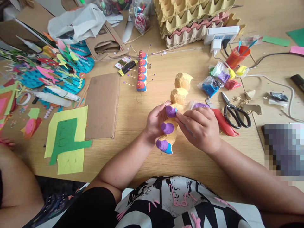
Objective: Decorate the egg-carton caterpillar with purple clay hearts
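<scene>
A yellow egg-carton strip with a row of bumps is held up over the table's middle. Purple clay covers three of its lower bumps, and a blue patch shows at the bottom end. Wrapped round the strip's left side is my left hand. My right hand pinches a thin blue tool, its tip against the uppermost purple bump. A lump of purple clay in a clear wrapper lies behind my right hand. Farther back stands a finished-looking red and blue strip with pins in it.
Scissors and a red-handled cutter lie right, below bagged clay and a red cup. Egg trays stand behind. Cardboard, green and yellow paper and blue decorated pieces lie left. A person's arm is lower left.
</scene>
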`<state>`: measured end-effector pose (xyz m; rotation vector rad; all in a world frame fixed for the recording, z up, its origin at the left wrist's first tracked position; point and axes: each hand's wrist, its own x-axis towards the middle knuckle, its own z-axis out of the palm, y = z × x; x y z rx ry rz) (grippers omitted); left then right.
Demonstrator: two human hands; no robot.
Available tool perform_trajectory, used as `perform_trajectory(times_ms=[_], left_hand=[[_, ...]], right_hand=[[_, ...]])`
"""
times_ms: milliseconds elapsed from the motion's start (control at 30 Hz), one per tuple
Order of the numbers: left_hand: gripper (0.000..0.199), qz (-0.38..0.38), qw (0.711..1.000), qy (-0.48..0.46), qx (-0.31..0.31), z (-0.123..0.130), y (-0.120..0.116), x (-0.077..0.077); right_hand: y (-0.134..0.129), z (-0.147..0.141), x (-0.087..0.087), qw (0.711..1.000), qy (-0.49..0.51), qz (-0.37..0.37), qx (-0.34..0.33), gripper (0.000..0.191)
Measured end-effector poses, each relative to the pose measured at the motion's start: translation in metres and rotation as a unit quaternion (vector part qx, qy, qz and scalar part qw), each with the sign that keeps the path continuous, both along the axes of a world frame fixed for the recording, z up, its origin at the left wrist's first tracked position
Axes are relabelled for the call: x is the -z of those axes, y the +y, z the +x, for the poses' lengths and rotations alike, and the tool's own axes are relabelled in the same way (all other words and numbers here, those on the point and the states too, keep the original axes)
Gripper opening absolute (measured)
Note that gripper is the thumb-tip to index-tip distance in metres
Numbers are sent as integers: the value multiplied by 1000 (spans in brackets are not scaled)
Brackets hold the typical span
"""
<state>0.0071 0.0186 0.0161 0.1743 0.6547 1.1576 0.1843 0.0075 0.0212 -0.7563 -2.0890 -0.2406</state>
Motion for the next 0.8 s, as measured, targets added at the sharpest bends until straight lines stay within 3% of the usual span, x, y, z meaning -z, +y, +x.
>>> perform_trajectory(times_ms=[100, 167, 267, 333, 433, 567, 800], left_hand=[[26, -2, 1000, -10, -1, 0, 1, 0], [28, -22, 1000, -9, 1, 0, 2, -2], [28, -45, 999, 11, 8, 0, 3, -4], [31, -37, 999, 10, 11, 0, 3, -5], [36, -26, 999, -23, 13, 2, 2, -8], [35, -43, 998, -39, 10, 4, 0, -12], [30, -26, 999, -35, 14, 2, 0, -8]], right_hand=[[1, 0, 0, 1000, 19, -15, -14, 14], [2, -1, -3, 992, 87, -80, -39, 14], [2, -3, -8, 953, 223, -200, -43, 10], [1, -4, -10, 940, 256, -221, -37, 9], [0, -3, -8, 960, 215, -171, -54, 12], [0, 1, -4, 992, 90, -69, -46, 17], [-2, 2, -6, 1000, 3, -9, -14, 17]])
